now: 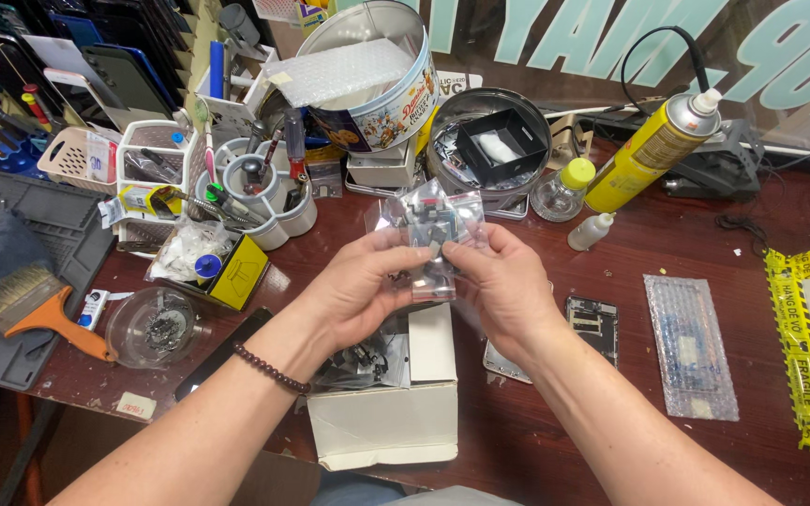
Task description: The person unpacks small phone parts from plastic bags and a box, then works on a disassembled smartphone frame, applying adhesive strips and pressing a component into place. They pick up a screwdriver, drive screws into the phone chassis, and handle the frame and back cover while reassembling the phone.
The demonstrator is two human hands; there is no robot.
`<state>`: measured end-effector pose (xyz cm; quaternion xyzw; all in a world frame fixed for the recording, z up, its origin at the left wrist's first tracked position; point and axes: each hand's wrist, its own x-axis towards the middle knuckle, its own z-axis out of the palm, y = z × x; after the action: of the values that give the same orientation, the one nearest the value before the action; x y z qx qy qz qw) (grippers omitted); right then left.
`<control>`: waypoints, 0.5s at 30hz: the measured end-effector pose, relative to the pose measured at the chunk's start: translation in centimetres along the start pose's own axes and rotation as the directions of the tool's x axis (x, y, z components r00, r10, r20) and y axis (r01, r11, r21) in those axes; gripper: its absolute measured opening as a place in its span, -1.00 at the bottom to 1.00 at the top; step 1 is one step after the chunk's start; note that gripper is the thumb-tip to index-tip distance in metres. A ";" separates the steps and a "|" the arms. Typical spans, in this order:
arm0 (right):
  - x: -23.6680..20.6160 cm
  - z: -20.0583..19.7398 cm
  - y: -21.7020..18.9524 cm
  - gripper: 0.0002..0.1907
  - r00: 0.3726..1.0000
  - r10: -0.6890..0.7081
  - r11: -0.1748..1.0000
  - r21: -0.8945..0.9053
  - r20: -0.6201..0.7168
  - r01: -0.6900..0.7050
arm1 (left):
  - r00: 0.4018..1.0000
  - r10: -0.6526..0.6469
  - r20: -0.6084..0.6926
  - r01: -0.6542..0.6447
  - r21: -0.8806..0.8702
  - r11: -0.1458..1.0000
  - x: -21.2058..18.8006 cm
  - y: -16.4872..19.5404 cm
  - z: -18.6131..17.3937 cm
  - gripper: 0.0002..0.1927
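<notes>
Hands holding clear bags above a white box

Left hand [353,290] and right hand [503,290] fingers pinch small clear plastic bags [431,234] over one open white box [396,412]; one yellow spray can [653,150] stands on the desk [705,234].

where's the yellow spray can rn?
In the head view the yellow spray can lies tilted at the upper right of the desk, nozzle up-right, just right of the small clear bottle with the yellow cap and beyond the right hand.

You have one view only, from the camera on your head, looking steeply down and forward over the dark red workbench [555,440]. It sits close, with your forearms entering from the bottom edge. The far wall panel [780,47] closes the top.
</notes>
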<state>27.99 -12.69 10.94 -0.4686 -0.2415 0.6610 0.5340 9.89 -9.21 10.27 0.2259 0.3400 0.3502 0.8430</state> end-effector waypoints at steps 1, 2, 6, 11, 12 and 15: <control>-0.1 0.0 0.0 -0.74 1.000 0.023 1.000 -0.005 0.001 -0.023 | 0.999 0.020 -0.041 -0.018 0.051 0.999 0.0 -0.2 0.0 -0.67; -0.2 -0.1 0.0 -0.76 0.999 0.047 0.999 -0.011 0.001 -0.047 | 0.996 0.040 -0.080 -0.032 0.102 0.994 0.1 -0.4 0.1 -0.69; -0.7 -0.6 -0.8 -0.77 0.989 0.146 0.988 0.045 0.006 -0.146 | 0.994 0.066 -0.083 -0.057 0.111 0.992 0.0 -0.6 -0.1 -0.73; -1.2 -0.8 -1.4 -0.79 0.992 0.128 0.988 0.086 0.018 -0.129 | 0.987 0.084 -0.135 -0.073 0.081 0.994 -0.7 0.1 -0.4 -0.75; -1.2 -0.9 -1.5 -0.79 0.992 0.129 0.988 0.085 0.010 -0.130 | 0.985 0.090 -0.145 -0.081 0.065 0.995 -0.9 0.3 -0.4 -0.75; -1.4 -0.9 -1.7 -0.80 0.991 0.135 0.988 0.078 -0.012 -0.133 | 0.974 0.137 -0.181 -0.115 0.126 0.985 -1.3 0.9 -0.4 -0.73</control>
<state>29.61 -13.67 12.43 -0.4684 -0.1793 0.7003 0.5080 8.54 -9.54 11.15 0.2608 0.4230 0.4029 0.7686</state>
